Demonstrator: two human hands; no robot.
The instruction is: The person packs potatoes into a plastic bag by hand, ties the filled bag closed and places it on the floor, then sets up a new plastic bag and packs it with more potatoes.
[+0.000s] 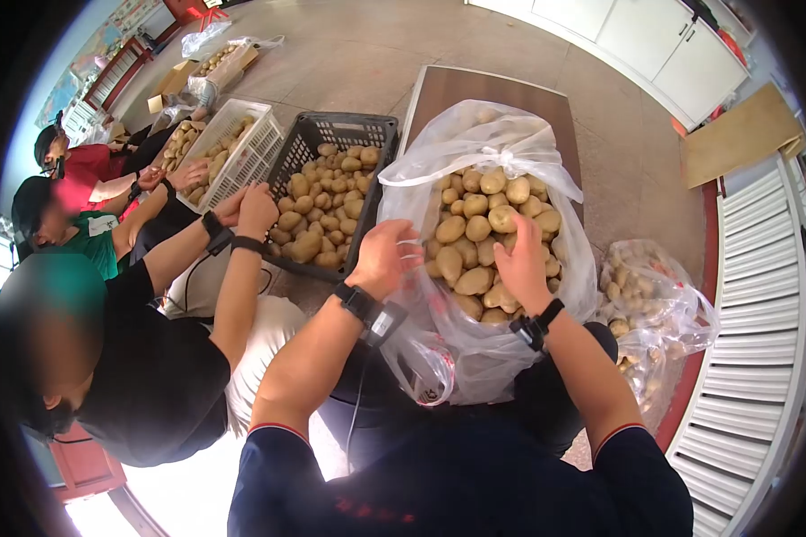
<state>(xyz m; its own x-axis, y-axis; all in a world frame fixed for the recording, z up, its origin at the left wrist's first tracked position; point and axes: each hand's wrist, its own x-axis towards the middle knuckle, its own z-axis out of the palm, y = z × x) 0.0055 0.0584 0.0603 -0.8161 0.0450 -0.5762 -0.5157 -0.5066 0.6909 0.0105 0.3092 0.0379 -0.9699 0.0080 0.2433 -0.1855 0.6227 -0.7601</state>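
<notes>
A clear plastic bag (582, 259) full of potatoes (476, 228) lies open in front of me, its upper edge bunched in a knot. My left hand (385, 258) is at the bag's left side with its fingers apart and nothing in it. Over the right part of the potatoes is my right hand (523, 261), its thumb and fingers at a potato (503, 218) near the middle of the pile. Both my wrists wear black bands with small devices. To the left of the bag stands a black crate (345, 121) holding many potatoes.
A co-worker in black (152, 358) sits close on my left, hands together by the black crate. Two more people sit beyond, near a white crate (264, 112) of potatoes. Another potato bag (654, 286) lies right, beside a white radiator (743, 358).
</notes>
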